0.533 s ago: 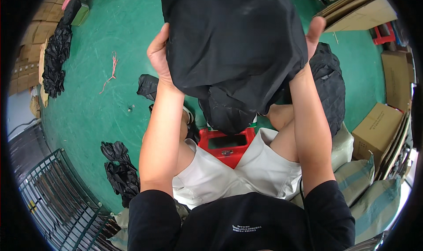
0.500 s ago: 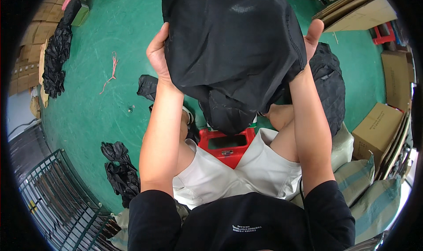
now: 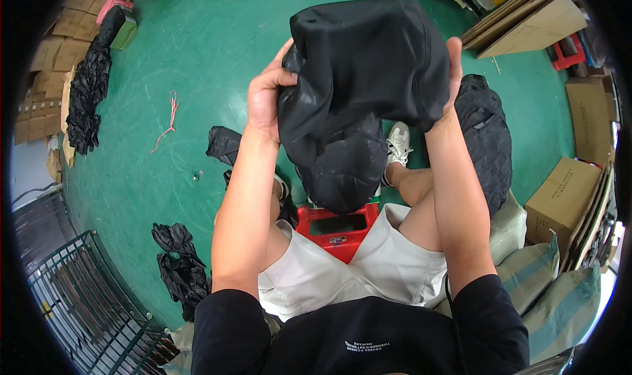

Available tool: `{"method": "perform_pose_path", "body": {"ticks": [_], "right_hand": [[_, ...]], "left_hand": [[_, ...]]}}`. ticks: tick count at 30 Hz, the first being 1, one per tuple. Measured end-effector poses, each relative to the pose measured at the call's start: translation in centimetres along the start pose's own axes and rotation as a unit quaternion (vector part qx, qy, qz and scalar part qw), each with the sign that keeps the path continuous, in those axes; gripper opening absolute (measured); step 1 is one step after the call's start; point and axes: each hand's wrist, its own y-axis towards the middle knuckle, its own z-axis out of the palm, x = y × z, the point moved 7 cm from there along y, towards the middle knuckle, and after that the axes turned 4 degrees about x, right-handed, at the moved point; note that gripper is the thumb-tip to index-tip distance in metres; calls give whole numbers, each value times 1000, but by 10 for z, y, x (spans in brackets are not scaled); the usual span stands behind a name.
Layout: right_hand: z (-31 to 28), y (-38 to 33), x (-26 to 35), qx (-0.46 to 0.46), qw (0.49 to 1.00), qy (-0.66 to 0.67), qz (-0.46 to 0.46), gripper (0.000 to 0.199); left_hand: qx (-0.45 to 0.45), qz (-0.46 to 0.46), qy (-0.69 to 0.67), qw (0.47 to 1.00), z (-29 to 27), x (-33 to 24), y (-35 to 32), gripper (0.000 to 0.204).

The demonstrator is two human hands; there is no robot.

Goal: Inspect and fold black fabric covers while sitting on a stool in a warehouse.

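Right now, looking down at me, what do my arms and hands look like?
Your left hand and right hand wear no gloves, and no watch or band shows on your wrists. Your forearms are bare. The left sleeve and right sleeve are short, loose and plain black; no marking shows on either.

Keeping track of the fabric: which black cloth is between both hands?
The boxy cloth, held up between left hand and right hand. No hand touches the long pile far left, the small pile lower left or the large pile at right.
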Motion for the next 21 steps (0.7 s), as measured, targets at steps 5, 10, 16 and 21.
{"method": "perform_pose_path", "body": {"ticks": [5,10,16,21], "right_hand": [[-13,-9,5,-7,999,-20,31,45],[-16,-17,10,24,999,-8,20,53],[3,-8,-20,-78,993,-54,64,64],[7,-1,-23,-37,973,-194,120,82]], "left_hand": [[-19,4,-53,998,14,-10,-10,69],[23,34,72,997,22,-10,-2,70],[-41,-29,80,996,-11,-1,-5,74],[111,-80,-14,990,20,-5,-3,81]]}}
